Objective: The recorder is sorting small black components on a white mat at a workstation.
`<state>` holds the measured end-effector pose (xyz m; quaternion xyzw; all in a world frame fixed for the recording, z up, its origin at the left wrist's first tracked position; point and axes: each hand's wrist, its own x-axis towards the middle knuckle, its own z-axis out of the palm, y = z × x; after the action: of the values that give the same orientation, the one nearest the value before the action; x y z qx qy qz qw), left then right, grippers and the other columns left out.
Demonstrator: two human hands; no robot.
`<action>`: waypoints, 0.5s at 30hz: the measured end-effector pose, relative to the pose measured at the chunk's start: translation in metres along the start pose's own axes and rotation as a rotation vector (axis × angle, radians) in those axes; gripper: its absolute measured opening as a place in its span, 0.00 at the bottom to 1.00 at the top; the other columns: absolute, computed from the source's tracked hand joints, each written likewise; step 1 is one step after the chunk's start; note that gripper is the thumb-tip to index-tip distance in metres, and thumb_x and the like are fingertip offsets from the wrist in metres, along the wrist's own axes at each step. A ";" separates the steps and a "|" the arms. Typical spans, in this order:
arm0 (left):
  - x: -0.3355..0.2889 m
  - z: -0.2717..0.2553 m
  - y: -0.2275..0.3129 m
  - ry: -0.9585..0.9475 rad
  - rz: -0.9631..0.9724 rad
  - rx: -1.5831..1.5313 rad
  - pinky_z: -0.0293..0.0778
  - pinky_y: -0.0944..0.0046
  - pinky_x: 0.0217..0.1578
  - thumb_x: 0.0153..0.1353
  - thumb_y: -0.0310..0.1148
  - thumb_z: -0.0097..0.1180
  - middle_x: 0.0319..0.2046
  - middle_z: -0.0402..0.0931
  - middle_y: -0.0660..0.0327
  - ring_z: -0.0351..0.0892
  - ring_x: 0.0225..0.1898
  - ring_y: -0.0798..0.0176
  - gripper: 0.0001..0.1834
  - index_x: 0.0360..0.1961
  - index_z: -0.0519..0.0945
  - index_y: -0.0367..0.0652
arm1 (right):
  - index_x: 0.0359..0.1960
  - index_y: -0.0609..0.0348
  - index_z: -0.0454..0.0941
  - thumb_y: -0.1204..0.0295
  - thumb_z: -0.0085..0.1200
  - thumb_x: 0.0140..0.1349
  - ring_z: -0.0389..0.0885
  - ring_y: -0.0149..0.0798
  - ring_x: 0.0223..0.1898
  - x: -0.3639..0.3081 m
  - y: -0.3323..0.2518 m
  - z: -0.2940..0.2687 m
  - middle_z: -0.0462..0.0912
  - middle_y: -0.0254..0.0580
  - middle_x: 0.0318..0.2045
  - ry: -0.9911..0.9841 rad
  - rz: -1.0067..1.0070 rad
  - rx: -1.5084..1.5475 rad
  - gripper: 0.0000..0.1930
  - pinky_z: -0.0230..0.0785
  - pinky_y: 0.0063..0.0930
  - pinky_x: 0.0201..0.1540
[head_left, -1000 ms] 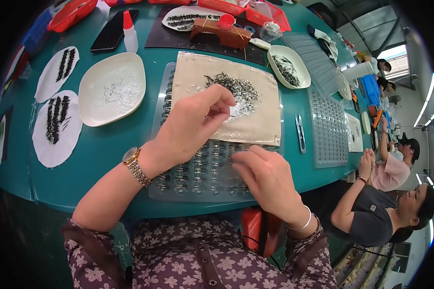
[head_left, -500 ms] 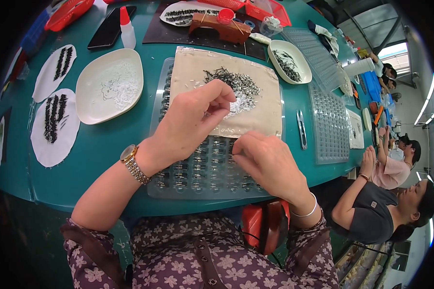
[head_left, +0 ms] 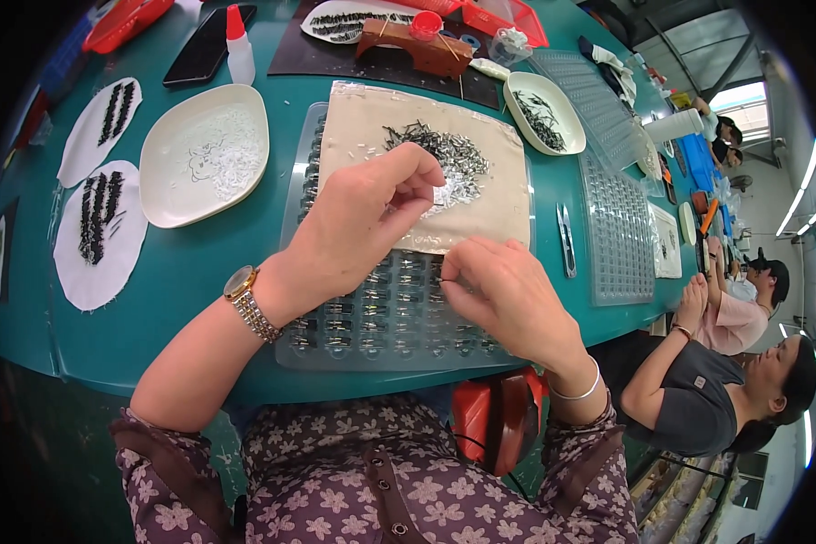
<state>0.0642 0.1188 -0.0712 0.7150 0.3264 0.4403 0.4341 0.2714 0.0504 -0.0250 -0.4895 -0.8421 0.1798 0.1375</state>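
Over the near half of a beige cloth-covered board [head_left: 354, 113], my left hand [head_left: 358, 204] is held with thumb and fingers pinched together. Whatever sits between those fingertips is too small to make out. Just past them lie a heap of small black and silver pieces [head_left: 440, 150] and a patch of white slivers [head_left: 458, 189]. My right hand [head_left: 508, 295] is closed in a pinch at the board's near edge, above a clear plastic tray [head_left: 372, 354] with rows of small dark parts in its pockets. Its fingertips hide what they hold, if anything.
On the left stand a cream dish [head_left: 168, 204] of white slivers and two white cloth ovals [head_left: 77, 272] with black strips. Tweezers [head_left: 566, 240], another dish [head_left: 567, 113] and more clear trays [head_left: 616, 245] lie right. A glue bottle [head_left: 239, 59] stands behind. Co-workers [head_left: 698, 394] sit rightward.
My right hand has shifted slightly up and to the right near the board's edge. My left hand stays pinched in nearly the same place. The whole view has tilted a little.
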 end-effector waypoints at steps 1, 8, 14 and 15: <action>0.000 0.000 0.000 0.002 0.002 0.005 0.77 0.71 0.41 0.61 0.15 0.59 0.36 0.82 0.63 0.79 0.37 0.70 0.13 0.45 0.78 0.39 | 0.33 0.56 0.77 0.78 0.59 0.57 0.71 0.35 0.27 0.001 -0.002 -0.005 0.77 0.32 0.26 -0.010 0.049 0.035 0.04 0.63 0.28 0.36; 0.007 0.002 0.009 0.041 0.027 -0.037 0.77 0.67 0.37 0.60 0.16 0.58 0.32 0.82 0.60 0.78 0.32 0.67 0.12 0.44 0.78 0.38 | 0.32 0.59 0.79 0.79 0.58 0.60 0.67 0.26 0.26 0.020 0.010 -0.045 0.74 0.29 0.24 0.046 0.282 0.214 0.02 0.59 0.21 0.30; 0.012 0.002 0.014 0.031 0.023 -0.013 0.77 0.68 0.37 0.60 0.15 0.58 0.33 0.81 0.61 0.78 0.32 0.68 0.12 0.44 0.78 0.38 | 0.34 0.60 0.80 0.78 0.59 0.62 0.66 0.23 0.27 0.033 0.049 -0.043 0.75 0.27 0.25 0.154 0.315 0.218 0.00 0.59 0.17 0.31; 0.012 0.002 0.014 0.030 0.014 -0.017 0.76 0.68 0.37 0.60 0.15 0.58 0.33 0.81 0.61 0.78 0.32 0.68 0.12 0.44 0.78 0.38 | 0.34 0.60 0.81 0.78 0.59 0.63 0.66 0.23 0.27 0.033 0.053 -0.043 0.75 0.27 0.26 0.149 0.326 0.262 0.00 0.59 0.16 0.31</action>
<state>0.0724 0.1224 -0.0545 0.7068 0.3239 0.4570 0.4322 0.3141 0.1106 -0.0072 -0.6089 -0.7089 0.2708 0.2308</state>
